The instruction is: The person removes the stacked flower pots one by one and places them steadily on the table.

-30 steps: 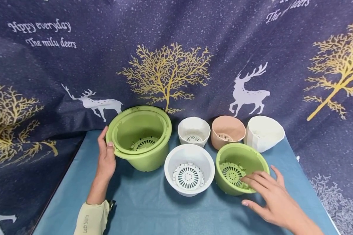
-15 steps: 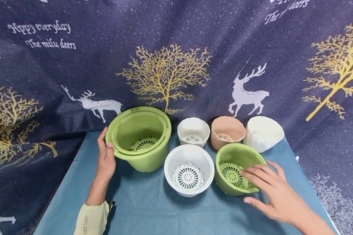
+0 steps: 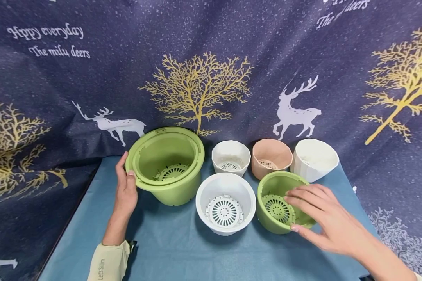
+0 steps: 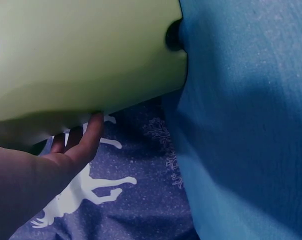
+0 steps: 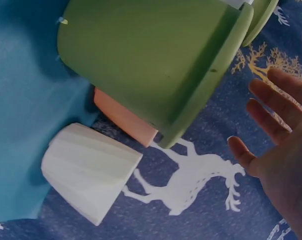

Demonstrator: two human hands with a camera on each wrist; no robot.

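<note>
My left hand (image 3: 126, 193) grips the rim of a large green flower pot (image 3: 177, 194) at its left side, thumb over the edge. Inside that pot sits a second green rim, with a slotted base below. In the left wrist view the fingers (image 4: 88, 140) bend against the pot's underside. My right hand (image 3: 325, 218) hovers over the right part of a smaller green pot (image 3: 271, 218), covering some of its rim. Its fingers are spread, and in the right wrist view they stand apart from the green pot (image 5: 146, 55). A pale grey-white pot (image 3: 226, 183) stands between the two green ones.
Along the back stand a small white faceted pot (image 3: 231, 150), a terracotta-coloured one (image 3: 272, 150) and a cream-white one (image 3: 316, 156). Blue cloth (image 3: 183, 249) covers the table. Behind it hangs a dark curtain (image 3: 211, 31) printed with deer and gold trees.
My right hand has moved left and slightly up, farther over the smaller green pot, hiding more of its right rim. The left hand and the large pot keep their place.
</note>
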